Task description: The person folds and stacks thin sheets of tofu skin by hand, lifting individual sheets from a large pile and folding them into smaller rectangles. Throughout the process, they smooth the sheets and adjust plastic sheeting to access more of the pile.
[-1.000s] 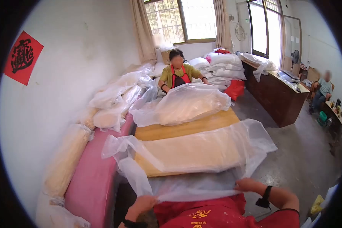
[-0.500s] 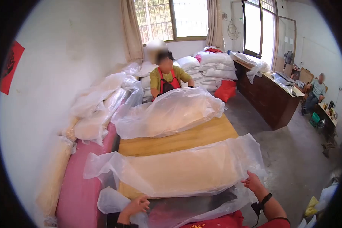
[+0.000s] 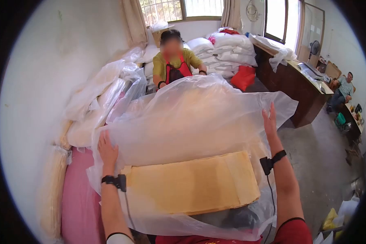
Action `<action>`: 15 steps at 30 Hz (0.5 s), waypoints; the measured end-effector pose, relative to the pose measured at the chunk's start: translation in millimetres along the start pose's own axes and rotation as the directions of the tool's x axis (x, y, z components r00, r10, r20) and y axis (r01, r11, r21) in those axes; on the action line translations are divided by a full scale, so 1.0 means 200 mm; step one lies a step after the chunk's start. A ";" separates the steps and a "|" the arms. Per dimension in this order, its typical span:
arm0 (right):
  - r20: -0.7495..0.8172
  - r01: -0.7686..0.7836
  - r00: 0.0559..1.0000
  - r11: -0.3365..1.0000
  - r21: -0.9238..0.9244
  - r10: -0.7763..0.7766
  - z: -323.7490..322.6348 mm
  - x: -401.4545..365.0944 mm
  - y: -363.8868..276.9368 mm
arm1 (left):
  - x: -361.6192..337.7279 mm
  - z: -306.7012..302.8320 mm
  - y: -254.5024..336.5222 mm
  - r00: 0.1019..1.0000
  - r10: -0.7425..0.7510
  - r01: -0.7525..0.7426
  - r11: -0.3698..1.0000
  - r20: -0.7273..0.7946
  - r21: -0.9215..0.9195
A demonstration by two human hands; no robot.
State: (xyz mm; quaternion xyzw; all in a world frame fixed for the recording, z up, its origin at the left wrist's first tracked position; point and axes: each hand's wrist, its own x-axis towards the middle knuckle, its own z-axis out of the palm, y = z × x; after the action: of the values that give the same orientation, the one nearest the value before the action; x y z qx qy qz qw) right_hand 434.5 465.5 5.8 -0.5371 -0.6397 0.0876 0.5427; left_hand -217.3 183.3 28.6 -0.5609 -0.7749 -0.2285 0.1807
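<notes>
A rectangular stack of pale yellow-tan sheets (image 3: 191,185) lies bare along its near part, just in front of me. Clear plastic sheeting (image 3: 158,140) is folded back from its top toward the far side, and more plastic spreads around and below the stack. My left hand (image 3: 107,149) rests against the plastic at the left, fingers stretched out. At the right, my right hand (image 3: 269,120) touches the plastic's edge with its fingers extended upward. Both arms reach forward on either side of the stack, and both wrists wear black bands with small devices.
Across from me a person in a red apron (image 3: 179,69) stands behind another plastic-covered heap. Wrapped bundles (image 3: 95,110) line the left wall beside a pink surface (image 3: 81,191). White sacks (image 3: 232,53) are piled behind. A dark desk (image 3: 288,89) stands right; another person (image 3: 344,89) sits beyond.
Both hands have moved forward and up from the near edge. The plastic over the near stack has been thrown back away from me, uncovering its tan surface. The view has tilted slightly.
</notes>
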 end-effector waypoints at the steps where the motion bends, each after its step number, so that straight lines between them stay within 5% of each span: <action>1: -0.069 0.002 0.998 0.994 -0.106 -0.010 0.09 -0.04 0.00 | 0.03 0.07 0.00 0.954 -0.157 0.181 0.981 -0.254 0.071; 3: 0.149 0.159 0.981 0.954 -0.253 -0.124 0.18 -0.40 -0.15 | -0.14 0.36 0.01 0.970 0.110 -0.120 0.992 -0.218 -0.034; 4: 0.349 0.253 0.922 0.944 -0.213 -0.168 0.15 -0.56 -0.32 | -0.26 0.41 0.12 0.954 0.298 -0.298 0.954 0.011 -0.014; 5: 0.696 0.345 0.710 0.916 -0.204 -0.112 0.22 -0.68 -0.30 | -0.35 0.43 0.29 0.856 0.461 -0.465 0.884 0.235 -0.041; 6: 0.872 0.432 0.450 0.902 -0.025 -0.191 0.30 -0.83 -0.24 | -0.40 0.38 0.46 0.766 0.566 -0.541 0.823 0.305 -0.172; 7: 0.814 0.671 0.354 0.731 0.124 -0.462 0.28 -0.95 -0.26 | -0.46 0.35 0.57 0.655 0.668 -0.588 0.744 0.353 -0.317; 8: 0.845 0.655 0.355 0.752 0.081 -0.400 0.28 -1.01 -0.30 | -0.53 0.40 0.58 0.647 0.672 -0.579 0.741 0.360 -0.341; 9: 0.853 0.647 0.352 0.759 0.076 -0.385 0.29 -1.04 -0.28 | -0.58 0.46 0.56 0.750 0.521 -0.433 0.853 0.408 -0.291; 10: 0.835 0.624 0.410 0.781 0.037 -0.367 0.34 -1.03 -0.27 | -0.58 0.52 0.53 0.831 0.348 -0.277 0.936 0.433 -0.219; 11: 0.810 0.601 0.467 0.799 0.005 -0.356 0.40 -1.02 -0.26 | -0.54 0.58 0.48 0.836 0.344 -0.278 0.937 0.428 -0.212; 12: 0.807 0.604 0.464 0.797 0.014 -0.365 0.47 -0.97 -0.31 | -0.50 0.63 0.42 0.764 0.339 -0.224 0.937 0.549 -0.266; 14: 0.976 0.578 0.204 0.814 -0.055 -0.079 0.49 -0.87 -0.38 | -0.45 0.63 0.42 0.660 0.355 -0.153 0.926 0.662 -0.344; 15: 0.976 0.579 0.212 0.811 -0.085 -0.050 0.48 -0.90 -0.37 | -0.36 0.55 0.48 0.574 0.317 -0.145 0.947 0.755 -0.287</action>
State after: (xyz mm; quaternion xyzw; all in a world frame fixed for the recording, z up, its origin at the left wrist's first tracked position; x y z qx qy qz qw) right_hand 284.8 340.4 -88.7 -0.3354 -0.9306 0.1255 -0.0752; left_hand -105.7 213.7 -87.7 -0.7147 -0.6677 -0.0049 -0.2084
